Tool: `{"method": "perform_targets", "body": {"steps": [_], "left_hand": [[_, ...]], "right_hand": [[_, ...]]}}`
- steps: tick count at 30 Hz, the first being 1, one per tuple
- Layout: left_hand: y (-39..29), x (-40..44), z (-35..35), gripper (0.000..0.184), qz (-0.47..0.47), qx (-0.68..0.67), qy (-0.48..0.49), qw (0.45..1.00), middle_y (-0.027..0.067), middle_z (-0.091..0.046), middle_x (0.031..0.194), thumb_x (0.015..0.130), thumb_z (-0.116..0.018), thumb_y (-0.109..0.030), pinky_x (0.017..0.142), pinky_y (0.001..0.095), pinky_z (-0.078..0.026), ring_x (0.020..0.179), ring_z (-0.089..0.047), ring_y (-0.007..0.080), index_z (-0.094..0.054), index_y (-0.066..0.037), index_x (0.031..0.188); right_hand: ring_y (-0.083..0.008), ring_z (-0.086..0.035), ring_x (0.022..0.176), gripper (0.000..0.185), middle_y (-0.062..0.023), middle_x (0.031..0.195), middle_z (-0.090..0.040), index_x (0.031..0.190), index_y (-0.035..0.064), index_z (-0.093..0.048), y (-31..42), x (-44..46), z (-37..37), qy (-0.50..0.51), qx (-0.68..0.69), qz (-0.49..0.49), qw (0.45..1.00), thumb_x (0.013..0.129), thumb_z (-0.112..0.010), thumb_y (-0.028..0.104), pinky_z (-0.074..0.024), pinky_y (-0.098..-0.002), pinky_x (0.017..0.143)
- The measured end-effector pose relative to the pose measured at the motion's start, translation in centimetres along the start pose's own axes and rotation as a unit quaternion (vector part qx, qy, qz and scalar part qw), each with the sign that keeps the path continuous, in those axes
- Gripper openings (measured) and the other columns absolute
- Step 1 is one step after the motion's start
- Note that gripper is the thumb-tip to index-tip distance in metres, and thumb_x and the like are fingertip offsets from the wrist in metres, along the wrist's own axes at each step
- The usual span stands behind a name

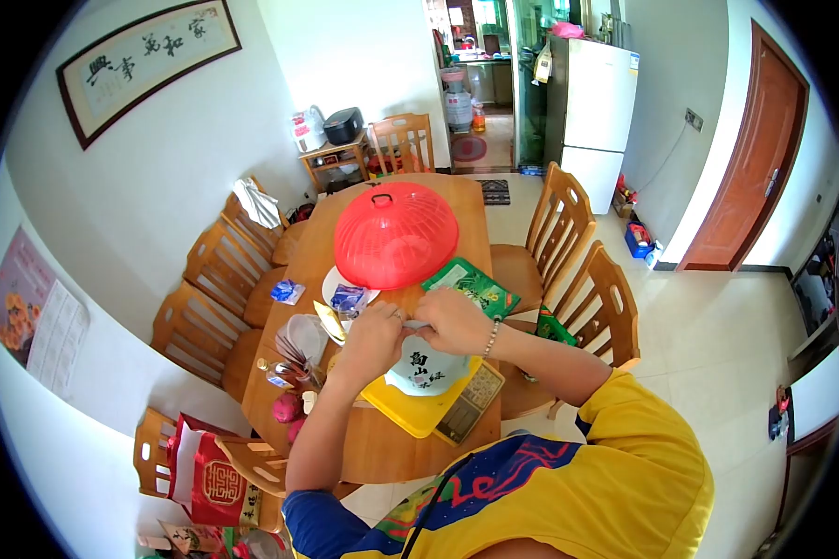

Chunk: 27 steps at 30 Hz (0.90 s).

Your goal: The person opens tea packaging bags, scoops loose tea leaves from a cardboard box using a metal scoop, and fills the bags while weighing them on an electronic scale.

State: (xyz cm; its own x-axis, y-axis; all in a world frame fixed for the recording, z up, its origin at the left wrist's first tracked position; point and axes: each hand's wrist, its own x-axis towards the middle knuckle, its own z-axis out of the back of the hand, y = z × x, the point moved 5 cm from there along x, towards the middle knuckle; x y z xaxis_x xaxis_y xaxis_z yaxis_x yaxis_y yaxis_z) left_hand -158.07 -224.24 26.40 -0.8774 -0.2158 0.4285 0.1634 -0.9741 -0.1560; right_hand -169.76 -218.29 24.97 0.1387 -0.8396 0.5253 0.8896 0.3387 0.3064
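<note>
Both of my hands meet above a pale bag (427, 371) with dark printed characters, pinching its gathered top edge. My left hand (375, 337) is closed on the left side of that edge, and my right hand (454, 321), with a bracelet at the wrist, is closed on the right side. Beneath the bag lies a yellow tray (418, 415), which overlaps a flat patterned item (473, 406). Just beyond my right hand is a green packet (475, 287). The fingertips partly hide the bag's top.
A red mesh food cover (396, 238) stands on the wooden table (345, 445). Left of my hands are a clear container (306, 337), small bottles (278, 374) and dark pink fruit (287, 407). Wooden chairs (609, 303) line both sides, and a red bag (216, 478) sits lower left.
</note>
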Motion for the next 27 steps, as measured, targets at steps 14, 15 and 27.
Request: {"method": "perform_targets", "body": {"steps": [14,15,27], "left_hand": [[-4.9,1.9,3.0,0.021,-0.036,-0.061,0.042,0.997,0.0143,-0.057,0.077,0.070,-0.072,-0.006,0.064,0.0430,-0.046,0.074,-0.057,0.0343,-0.062,0.000,0.087],[-5.8,2.2,3.1,0.022,-0.062,-0.043,0.023,0.997,0.0143,-0.057,0.077,0.069,-0.073,-0.006,0.063,0.0427,-0.046,0.072,-0.057,0.0342,-0.062,0.000,0.087],[-8.1,3.7,5.5,0.018,-0.046,-0.099,0.086,0.990,0.0151,-0.059,0.067,0.074,-0.075,-0.013,0.058,0.0426,-0.045,0.063,-0.059,0.0335,-0.064,0.000,0.079]], "right_hand": [[-0.0308,-0.058,0.076,0.015,-0.0112,0.070,-0.059,0.066,0.0048,-0.061,0.8,-1.5,6.0,0.037,0.015,0.053,0.998,0.070,-0.069,0.016,-0.0454,-0.0424,0.069],[-0.0308,-0.058,0.076,0.015,-0.0112,0.070,-0.059,0.066,0.0048,-0.061,0.8,-1.6,6.5,0.036,0.015,0.052,0.998,0.070,-0.069,0.016,-0.0454,-0.0424,0.069],[-0.0320,-0.059,0.079,0.013,-0.0112,0.072,-0.059,0.070,0.0034,-0.062,2.3,-3.1,12.1,0.079,0.005,0.106,0.991,0.072,-0.069,0.015,-0.0464,-0.0431,0.069]]}}
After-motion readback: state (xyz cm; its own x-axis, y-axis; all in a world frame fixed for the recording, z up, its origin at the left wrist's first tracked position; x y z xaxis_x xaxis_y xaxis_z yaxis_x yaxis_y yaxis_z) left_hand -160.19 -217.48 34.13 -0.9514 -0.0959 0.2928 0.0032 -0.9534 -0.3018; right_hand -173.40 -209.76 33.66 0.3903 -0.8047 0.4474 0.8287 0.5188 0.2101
